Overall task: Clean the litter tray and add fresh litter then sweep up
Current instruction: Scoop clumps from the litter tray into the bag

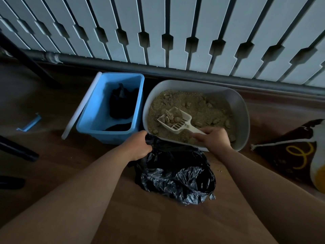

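Observation:
A grey litter tray [241, 110] full of sandy, clumped litter [197, 104] sits on the wooden floor by the radiator. My right hand [213, 139] grips the handle of a cream slotted scoop [177, 120], which holds several clumps just above the litter. In front of the tray lies a crumpled black plastic bag [174, 175]. My left hand [138, 147] holds the bag's upper edge beside the tray's near left corner.
A blue plastic bin [93, 117] with dark bags inside stands left of the tray, a white lid [80, 106] leaning on its left side. A blue clip [29, 123] lies far left. At the right are a dark patterned mat [288, 154] and a white-and-yellow object [318, 166].

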`<state>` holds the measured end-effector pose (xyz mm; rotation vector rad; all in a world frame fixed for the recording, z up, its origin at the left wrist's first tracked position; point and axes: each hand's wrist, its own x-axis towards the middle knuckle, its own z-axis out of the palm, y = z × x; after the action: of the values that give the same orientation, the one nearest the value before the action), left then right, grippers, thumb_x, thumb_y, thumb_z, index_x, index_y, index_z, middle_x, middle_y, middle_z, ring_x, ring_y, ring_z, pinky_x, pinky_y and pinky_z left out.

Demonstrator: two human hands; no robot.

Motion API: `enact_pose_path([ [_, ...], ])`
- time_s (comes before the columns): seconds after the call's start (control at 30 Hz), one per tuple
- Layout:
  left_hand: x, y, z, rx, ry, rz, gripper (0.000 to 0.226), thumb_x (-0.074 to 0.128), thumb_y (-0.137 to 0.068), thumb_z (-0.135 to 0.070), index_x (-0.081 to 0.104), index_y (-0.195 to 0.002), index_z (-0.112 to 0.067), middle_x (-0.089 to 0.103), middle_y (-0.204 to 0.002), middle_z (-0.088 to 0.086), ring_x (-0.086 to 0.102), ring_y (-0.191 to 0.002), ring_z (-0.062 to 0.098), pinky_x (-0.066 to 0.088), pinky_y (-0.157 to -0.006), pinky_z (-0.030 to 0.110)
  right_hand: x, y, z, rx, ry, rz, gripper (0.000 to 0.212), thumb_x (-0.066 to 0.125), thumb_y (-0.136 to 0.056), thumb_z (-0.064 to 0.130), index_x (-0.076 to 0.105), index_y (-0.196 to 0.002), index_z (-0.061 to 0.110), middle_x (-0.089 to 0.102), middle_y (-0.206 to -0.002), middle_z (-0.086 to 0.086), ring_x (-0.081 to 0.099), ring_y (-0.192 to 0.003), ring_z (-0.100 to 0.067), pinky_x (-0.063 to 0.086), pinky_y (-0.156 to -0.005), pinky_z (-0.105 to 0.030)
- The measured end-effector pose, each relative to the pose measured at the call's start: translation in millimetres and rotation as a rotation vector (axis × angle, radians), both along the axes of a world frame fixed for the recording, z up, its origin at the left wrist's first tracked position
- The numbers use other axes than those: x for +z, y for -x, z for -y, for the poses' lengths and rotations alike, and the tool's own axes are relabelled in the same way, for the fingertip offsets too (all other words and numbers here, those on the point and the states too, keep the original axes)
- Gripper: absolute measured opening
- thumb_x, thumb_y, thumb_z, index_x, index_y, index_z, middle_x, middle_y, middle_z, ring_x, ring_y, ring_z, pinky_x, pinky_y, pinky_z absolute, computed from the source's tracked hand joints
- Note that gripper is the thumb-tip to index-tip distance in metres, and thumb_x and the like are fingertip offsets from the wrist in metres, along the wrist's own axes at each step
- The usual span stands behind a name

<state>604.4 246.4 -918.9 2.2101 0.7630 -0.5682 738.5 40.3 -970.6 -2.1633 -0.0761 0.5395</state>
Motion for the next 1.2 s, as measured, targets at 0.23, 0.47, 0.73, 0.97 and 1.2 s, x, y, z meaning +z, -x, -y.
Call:
enact_pose_path([
  [0.23,1,0,1,-0.001,-0.008,0.011,0.046,0.056,-0.093,-0.013,0.043,-0.137,-0.012,0.062,-0.110,0.011,0.065,-0.093,0.027,0.053,-0.076,0.039,0,-1,11,-0.046,-0.111,-0.020,0.021,0.083,-0.073,0.024,0.078,-0.093,0.019,0.073,-0.081,0.006,0.064,-0.072,-0.010,0.052,-0.069,-0.030],
  [0.47,-4,-4,1,-0.009,-0.021,0.023,0.062,0.056,-0.093,-0.015,0.029,-0.150,-0.015,0.055,-0.126,0.006,0.063,-0.085,0.017,0.049,-0.067,0.027,-1,-5,20,-0.043,-0.067,-0.022,0.023,0.084,-0.072,0.028,0.078,-0.093,0.021,0.073,-0.083,0.006,0.068,-0.080,-0.015,0.056,-0.074,-0.036],
  [0.73,-8,-4,-2,-0.029,-0.055,0.033,0.066,0.056,-0.091,-0.014,0.027,-0.151,-0.017,0.049,-0.138,0.010,0.061,-0.081,0.011,0.051,-0.066,0.027,4,-7,28,-0.057,-0.069,-0.037,0.025,0.084,-0.072,0.025,0.078,-0.095,0.018,0.073,-0.084,0.004,0.067,-0.079,-0.012,0.053,-0.070,-0.029],
  [0.97,-4,-1,-1,-0.003,-0.053,0.020,0.069,0.056,-0.090,-0.010,0.027,-0.152,-0.019,0.051,-0.136,0.011,0.061,-0.076,0.011,0.052,-0.066,0.029,10,-5,31,-0.029,-0.024,-0.059,0.026,0.083,-0.073,0.027,0.077,-0.096,0.019,0.072,-0.080,0.002,0.063,-0.072,-0.014,0.051,-0.067,-0.032],
  [1.2,-4,3,2,-0.009,-0.038,0.050,0.062,0.057,-0.093,-0.021,0.032,-0.150,-0.018,0.048,-0.141,0.008,0.061,-0.099,0.016,0.050,-0.076,0.027,20,0,33,-0.024,-0.019,-0.053,0.023,0.083,-0.074,0.026,0.077,-0.095,0.018,0.070,-0.072,0.004,0.058,-0.065,-0.014,0.047,-0.061,-0.031],
])
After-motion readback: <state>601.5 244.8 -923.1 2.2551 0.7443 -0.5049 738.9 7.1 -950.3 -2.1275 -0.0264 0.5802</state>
